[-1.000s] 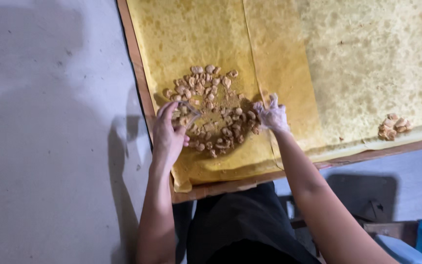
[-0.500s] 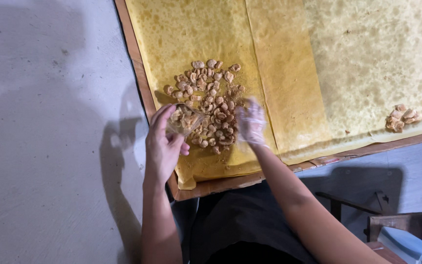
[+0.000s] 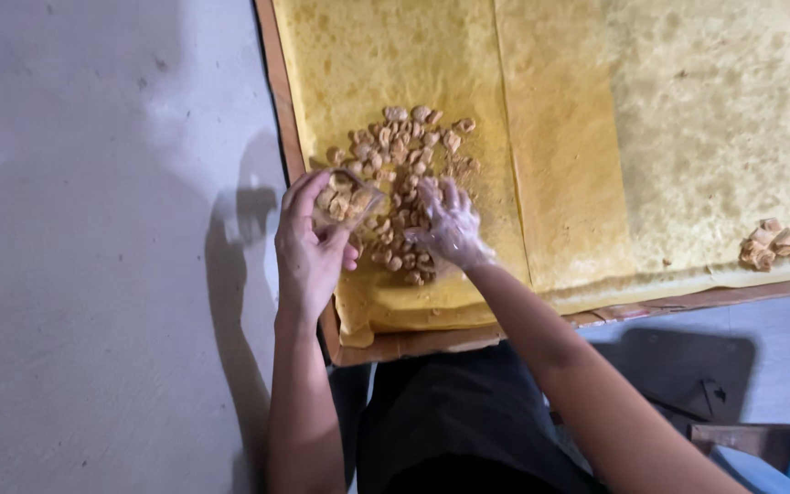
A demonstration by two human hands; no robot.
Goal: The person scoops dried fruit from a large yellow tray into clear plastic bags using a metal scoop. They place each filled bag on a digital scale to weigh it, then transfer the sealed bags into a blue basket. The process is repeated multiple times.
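In the head view, the left hand (image 3: 308, 247) at centre left curled around a small clear bag (image 3: 347, 199) filled with fried snack pieces, pinching its edge. The right hand (image 3: 445, 224), fingers spread, lay on the pile of snack pieces (image 3: 404, 174) at upper centre. The pile sat on yellow paper (image 3: 560, 137) covering the tabletop (image 3: 688, 300); a smaller heap (image 3: 772, 242) lay at right.

A food workshop: bare concrete floor (image 3: 93, 274), oil-stained yellow paper (image 3: 596, 119) on a wooden tray (image 3: 413, 346).
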